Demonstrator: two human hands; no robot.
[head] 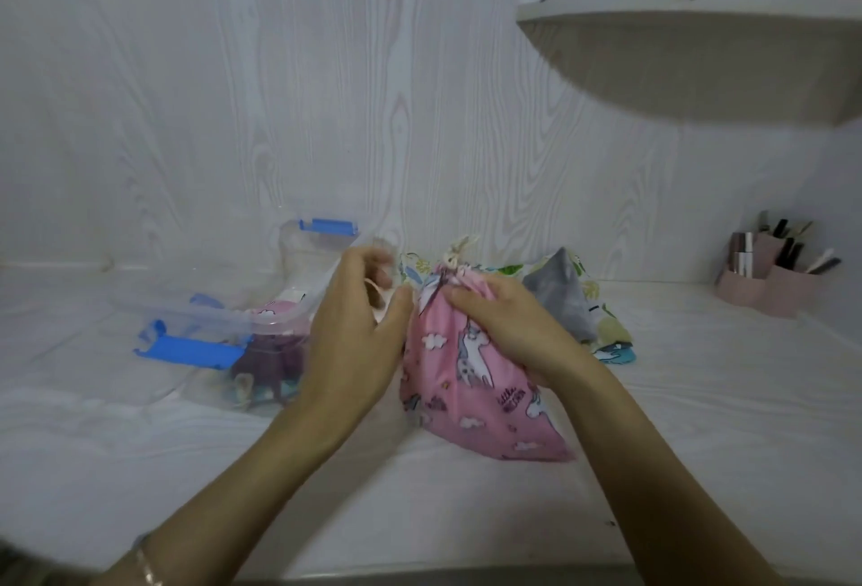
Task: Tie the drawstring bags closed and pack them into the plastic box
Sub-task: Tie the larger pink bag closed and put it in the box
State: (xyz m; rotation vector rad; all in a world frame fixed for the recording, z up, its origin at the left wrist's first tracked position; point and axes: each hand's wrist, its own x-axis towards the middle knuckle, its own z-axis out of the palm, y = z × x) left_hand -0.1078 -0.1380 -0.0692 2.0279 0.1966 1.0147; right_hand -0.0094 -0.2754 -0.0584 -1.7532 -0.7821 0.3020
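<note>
Your right hand [503, 324] grips the gathered neck of the pink bag [471, 399], fingers curled over the cloth. Your left hand [359, 329] is just beside it on the left, fingers curled around a pale cord [373, 289]. That part is motion-blurred, so the exact grip is unclear. The pink bag stands upright on the tabletop [699, 399], between the box [210, 310] on the left and the loose bags behind and to the right. The box is open, with a blue latch [186, 350] on its near end. A purple bag [270, 361] and some other cloth lie inside. A grey bag [562, 294] sits behind your right hand, touching a green-print bag [611, 333]. A pink organiser [765, 291] sits far right by the wall, under a shelf [699, 58].
</note>
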